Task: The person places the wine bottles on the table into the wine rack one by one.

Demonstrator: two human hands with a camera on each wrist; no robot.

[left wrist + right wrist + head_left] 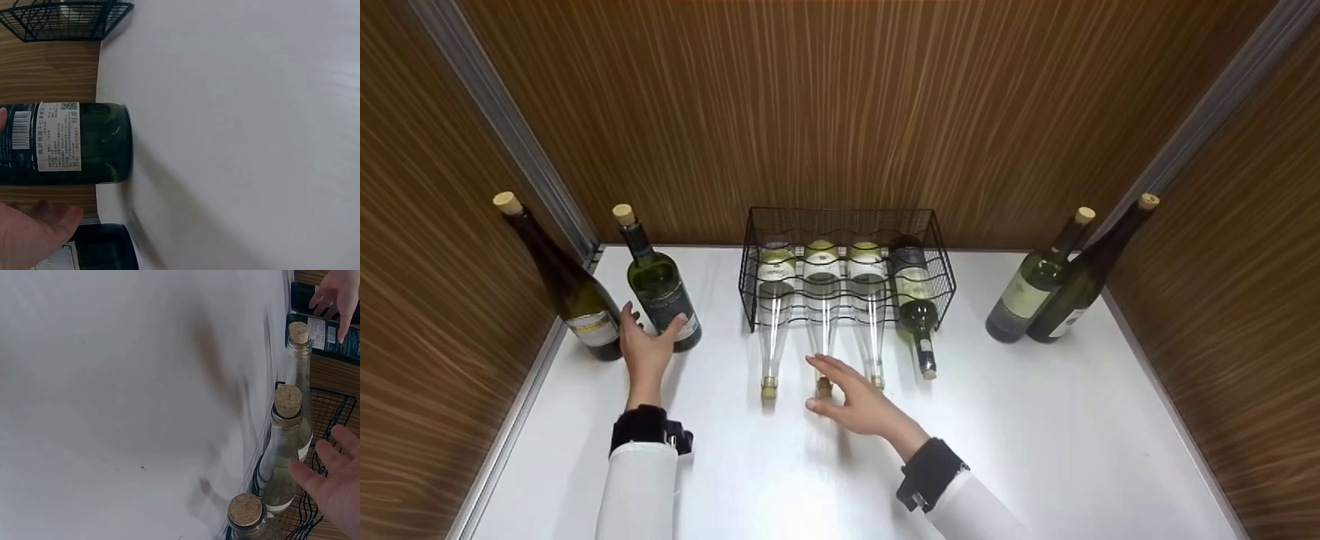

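My left hand (648,352) reaches in around the lower part of an upright green wine bottle (660,289) with a cork. Its thumb lies at the label, while the fingers stand apart from the glass, between this bottle and a taller dark one (574,300). In the left wrist view, a gap shows between the fingers and the green bottle (107,143). My right hand (861,403) hovers with spread fingers by the corked neck of the middle clear bottle (825,330), holding nothing. That bottle lies in a black wire rack (746,300).
Two more clear bottles, left (771,352) and right (873,337), and a green bottle (919,319) lie in the rack, necks forward. Two corked bottles, one shorter (1024,296) and one taller (1091,274), stand at the right. Wood-patterned panels (840,112) enclose the white table (1035,427).
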